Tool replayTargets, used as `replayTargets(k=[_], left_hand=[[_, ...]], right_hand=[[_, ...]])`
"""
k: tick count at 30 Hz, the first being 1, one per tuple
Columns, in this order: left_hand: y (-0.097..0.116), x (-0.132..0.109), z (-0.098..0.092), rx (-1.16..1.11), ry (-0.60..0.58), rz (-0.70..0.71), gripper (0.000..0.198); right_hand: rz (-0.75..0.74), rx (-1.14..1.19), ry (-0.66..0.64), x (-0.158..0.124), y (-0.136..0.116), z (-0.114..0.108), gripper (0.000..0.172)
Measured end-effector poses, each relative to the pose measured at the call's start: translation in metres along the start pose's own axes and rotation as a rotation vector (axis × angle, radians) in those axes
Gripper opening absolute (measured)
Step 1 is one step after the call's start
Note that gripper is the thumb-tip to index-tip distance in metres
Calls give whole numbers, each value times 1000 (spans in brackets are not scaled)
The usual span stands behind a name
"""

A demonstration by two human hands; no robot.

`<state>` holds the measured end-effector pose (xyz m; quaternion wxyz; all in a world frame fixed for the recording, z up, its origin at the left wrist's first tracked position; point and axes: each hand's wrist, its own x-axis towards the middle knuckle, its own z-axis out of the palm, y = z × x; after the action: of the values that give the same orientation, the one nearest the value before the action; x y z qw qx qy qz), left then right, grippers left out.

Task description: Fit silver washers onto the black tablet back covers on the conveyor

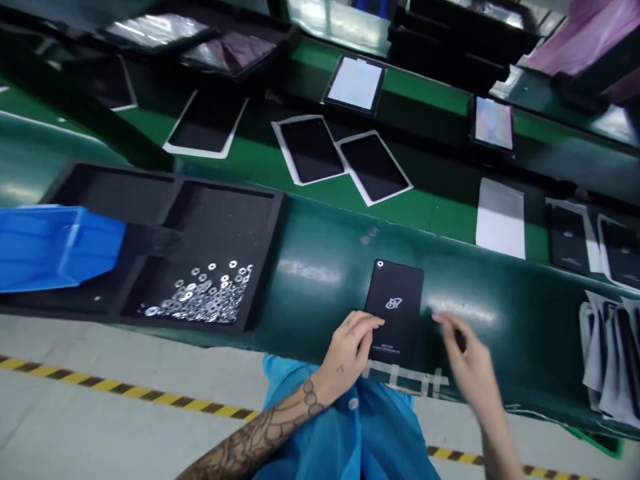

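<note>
A black tablet (403, 317) lies back side up on the green bench, with a white logo and a shiny ring around its camera at the upper left corner. My left hand (353, 347) is over its lower left edge, with bent fingers and the thumb close together. Whatever they may pinch is too small to make out. Right of the tablet and apart from it, my right hand (470, 360) is slightly blurred, its thumb and fingertips drawn together. I cannot see what is between them. Loose metal rings (215, 300) fill part of a black divided tray (263, 267) to the left.
A blue bin (45, 247) sits on the tray's left side. Behind the bench, a green conveyor (440, 210) carries tablets on white sleeves (315, 150) and two with lit screens (356, 83). Several sleeved tablets (607, 353) stand at the right. Tape strips (410, 379) mark the front edge.
</note>
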<state>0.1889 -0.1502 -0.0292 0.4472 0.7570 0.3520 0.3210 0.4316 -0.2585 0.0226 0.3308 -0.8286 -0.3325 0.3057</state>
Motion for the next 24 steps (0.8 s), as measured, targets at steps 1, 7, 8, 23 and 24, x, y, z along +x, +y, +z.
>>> replayTargets(k=[1, 7, 8, 23, 24], left_hand=[[-1, -3, 9, -32, -6, -12, 35], [-4, 6, 5, -165, -49, -256, 27], [-4, 10, 2, -196, -77, -301, 28], [-44, -2, -82, -93, 317, -334, 36], [-48, -7, -90, -46, 348, -311, 34]], right_hand=[[37, 9, -10, -18, 10, 8, 53], [177, 352, -43, -36, 23, 52, 66], [154, 396, -84, -27, 23, 52, 66], [-38, 278, 388, 246, -4, -185, 52], [4, 159, 408, 259, -3, -190, 45]])
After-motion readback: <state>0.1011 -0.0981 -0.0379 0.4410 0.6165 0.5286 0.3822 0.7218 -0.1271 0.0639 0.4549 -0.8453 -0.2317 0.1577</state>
